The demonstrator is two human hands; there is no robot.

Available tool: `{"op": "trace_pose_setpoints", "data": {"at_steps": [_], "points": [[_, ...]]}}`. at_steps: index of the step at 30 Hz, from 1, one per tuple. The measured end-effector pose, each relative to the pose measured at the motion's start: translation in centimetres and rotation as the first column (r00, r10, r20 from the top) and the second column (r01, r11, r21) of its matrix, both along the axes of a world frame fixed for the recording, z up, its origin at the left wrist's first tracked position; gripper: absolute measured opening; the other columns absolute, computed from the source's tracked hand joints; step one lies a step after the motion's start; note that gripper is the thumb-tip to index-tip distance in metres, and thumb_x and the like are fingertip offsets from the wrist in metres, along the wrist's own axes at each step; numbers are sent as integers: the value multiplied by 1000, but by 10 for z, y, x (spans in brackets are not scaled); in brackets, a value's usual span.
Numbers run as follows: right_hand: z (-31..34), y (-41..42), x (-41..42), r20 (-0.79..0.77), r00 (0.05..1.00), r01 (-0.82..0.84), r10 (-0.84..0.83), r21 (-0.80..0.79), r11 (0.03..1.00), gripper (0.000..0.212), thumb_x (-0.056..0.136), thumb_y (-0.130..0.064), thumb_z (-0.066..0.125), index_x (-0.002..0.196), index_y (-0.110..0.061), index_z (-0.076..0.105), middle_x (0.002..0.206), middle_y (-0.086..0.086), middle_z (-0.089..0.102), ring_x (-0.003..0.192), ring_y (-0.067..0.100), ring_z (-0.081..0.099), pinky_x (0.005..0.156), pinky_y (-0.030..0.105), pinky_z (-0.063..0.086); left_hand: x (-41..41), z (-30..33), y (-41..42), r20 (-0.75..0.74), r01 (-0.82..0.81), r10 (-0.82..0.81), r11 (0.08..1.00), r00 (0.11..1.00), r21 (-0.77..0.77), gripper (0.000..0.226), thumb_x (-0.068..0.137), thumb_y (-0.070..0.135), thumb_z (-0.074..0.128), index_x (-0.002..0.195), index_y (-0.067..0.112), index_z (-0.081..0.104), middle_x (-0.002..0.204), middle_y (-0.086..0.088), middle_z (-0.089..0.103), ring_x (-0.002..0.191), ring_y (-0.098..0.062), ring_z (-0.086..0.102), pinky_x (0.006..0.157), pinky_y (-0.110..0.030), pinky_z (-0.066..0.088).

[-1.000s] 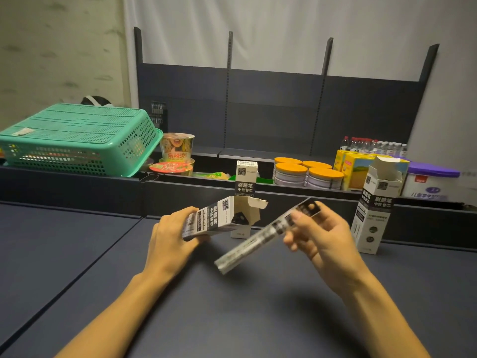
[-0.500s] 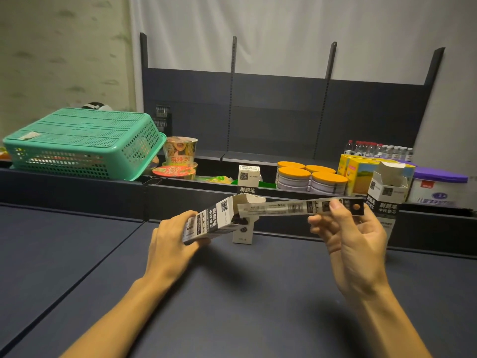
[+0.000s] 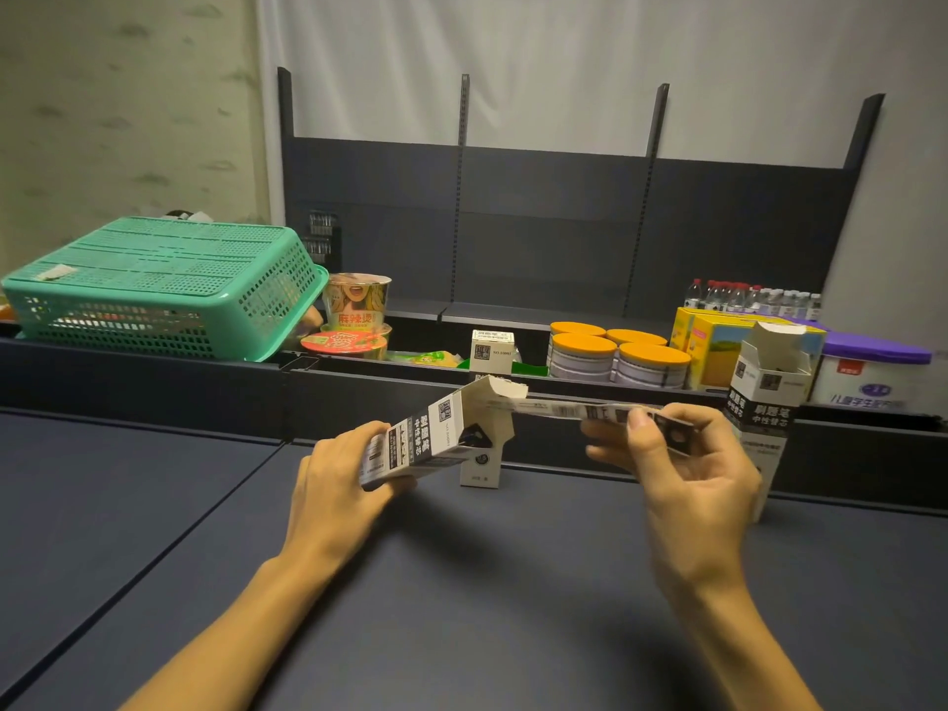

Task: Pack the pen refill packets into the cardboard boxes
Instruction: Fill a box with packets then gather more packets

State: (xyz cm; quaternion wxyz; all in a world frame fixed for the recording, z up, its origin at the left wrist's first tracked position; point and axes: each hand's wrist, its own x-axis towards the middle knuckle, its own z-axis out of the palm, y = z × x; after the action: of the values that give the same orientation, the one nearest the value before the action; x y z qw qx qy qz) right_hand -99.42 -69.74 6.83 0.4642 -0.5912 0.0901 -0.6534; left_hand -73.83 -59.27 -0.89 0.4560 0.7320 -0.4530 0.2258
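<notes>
Head camera view, nearest first: two bare forearms reach forward over a dark table (image 3: pixel 461 608). The left hand (image 3: pixel 341 484) has its fingers curled round the closed end of a cardboard box (image 3: pixel 436 438), holding it tipped on its side with the open mouth and raised flaps facing the other hand. The right hand (image 3: pixel 682 464) pinches the far end of a pen refill packet (image 3: pixel 590 410) between thumb and fingertips, the remaining fingers loosely spread below. The packet lies nearly level between the hands, its leading end at the box mouth; whether it has entered the opening I cannot tell.

The packet looks light and thin, a long flat sleeve, probably glossy and a little flexible, so a pinch at the trailing end should steer it, though it may bow if it catches on a flap. The box is thin card that would crush under a hard squeeze; holding it by the closed end, as now, leaves the mouth free.

Just beyond the left hand's box a second small box (image 3: pixel 485 454) stands upright on the table. Past the right hand stands a taller box (image 3: pixel 769 392) with its top flaps open. Further off, behind a low ledge, sit a green basket (image 3: pixel 154 295) turned upside down, noodle cups (image 3: pixel 354 305), orange-lidded tins (image 3: pixel 620 356), a yellow carton (image 3: pixel 718 341), water bottles (image 3: pixel 749 297) and a purple-lidded tub (image 3: pixel 872 372), before dark shelving (image 3: pixel 564 223).
</notes>
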Motion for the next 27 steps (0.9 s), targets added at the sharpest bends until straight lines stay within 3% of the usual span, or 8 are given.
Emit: {"op": "trace_pose_setpoints", "data": {"at_steps": [3,6,14,17,20,23,27], "points": [[-6,1,5,-47,998,27,-30,-75,997,9,82,-16,63,90,-12,59,90,16,70,80,24,74,66,37,61,0,0,0,1,0,0,1000,1000,-6,58,65,45,69,119,26,59,110,6,64,95,-21,54,80,-39,43],[-12,-1,10,-90,992,67,-85,-190,979,8,85,-21,66,91,-21,60,89,6,71,79,22,74,65,40,61,-1,0,1,4,8,-8,1000,1000,-15,57,65,44,70,119,27,58,110,7,64,95,-20,53,80,-39,43],[-22,-11,23,-196,913,235,-357,-464,854,16,87,-36,67,98,-27,60,79,-6,68,71,8,68,60,25,57,2,-1,-2,34,15,-15,1000,999,-5,60,67,49,69,121,24,60,113,6,65,97,-17,55,81,-39,47],[-26,-13,28,-271,898,184,-347,-484,855,15,85,-26,71,96,-26,61,81,-7,67,73,7,66,63,16,54,2,-1,-3,52,11,-11,1000,999,13,63,68,55,63,122,23,60,115,6,64,98,-16,54,81,-35,43],[-30,-12,32,-320,878,146,-356,-529,836,13,87,-28,71,97,-22,65,84,-11,65,82,1,62,66,4,45,1,0,-4,57,6,-8,1000,998,23,62,67,46,68,123,22,60,116,3,65,100,-19,54,82,-33,40],[-30,-10,32,-271,898,172,-348,-512,842,20,87,-32,64,102,-18,65,85,-10,66,77,1,63,65,5,46,1,0,-3,59,0,-2,1000,998,27,61,67,45,68,123,21,60,116,2,64,100,-19,54,82,-33,40],[-31,-9,31,-179,915,230,-361,-503,833,24,84,-18,70,105,-18,58,84,-9,67,76,4,66,66,10,52,0,0,-3,52,4,-6,1000,999,27,62,68,47,67,123,21,60,116,2,65,100,-19,55,82,-35,42]]}}
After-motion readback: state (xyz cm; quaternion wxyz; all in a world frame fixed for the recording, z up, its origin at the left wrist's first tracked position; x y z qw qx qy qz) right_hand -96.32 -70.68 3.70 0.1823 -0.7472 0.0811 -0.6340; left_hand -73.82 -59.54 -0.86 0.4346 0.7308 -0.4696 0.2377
